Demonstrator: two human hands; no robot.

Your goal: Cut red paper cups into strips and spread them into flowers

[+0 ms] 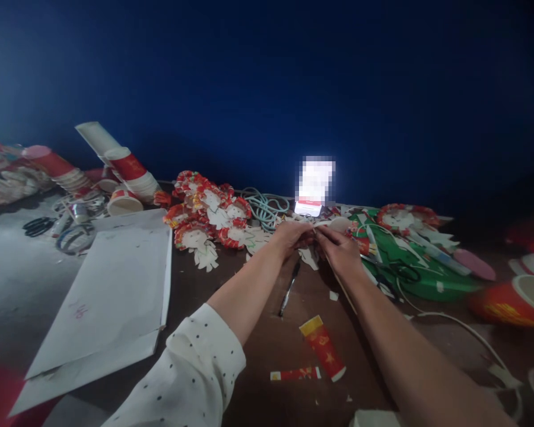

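My left hand (293, 235) and my right hand (342, 252) meet above the brown table, fingers pinched together around a white, rounded piece of paper (336, 224). Its full shape is hidden by the fingers. A thin, pale stick-like strip (346, 292) slants down from beneath my right hand; whether that hand holds it I cannot tell. Just below the hands lies a pen (289, 289). Nearer to me are a red and yellow cut paper piece (324, 350) and a narrow red strip (295, 374).
Red-rimmed paper figures (213, 204) are heaped left of my hands, beside a coiled cord (267, 207). A lit phone (314, 184) stands behind. White boards (107, 296) and stacked cups (133, 172) lie left. Scissors (403, 271) rest on green material (440, 284); a red cup (507, 303) lies right.
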